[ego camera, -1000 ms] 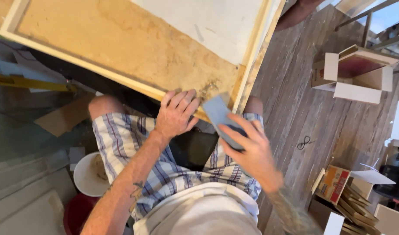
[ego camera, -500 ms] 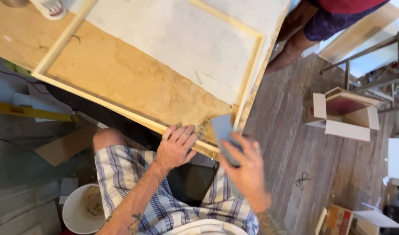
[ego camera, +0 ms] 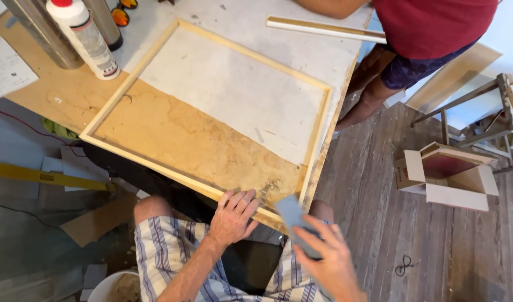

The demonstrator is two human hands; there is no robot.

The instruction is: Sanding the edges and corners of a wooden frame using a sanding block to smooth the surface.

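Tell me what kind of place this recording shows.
Probably a home woodworking or framing workshop: a bare wooden frame on a worn worktable, a glue bottle, and a sanding block in the right hand.

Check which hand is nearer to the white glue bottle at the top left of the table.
Left. The left hand rests on the wooden frame's near edge, well below the glue bottle. The right hand, holding a blue-grey block, is farther right and lower.

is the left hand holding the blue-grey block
No, the left hand rests on the wooden frame; the right hand holds the blue-grey block.
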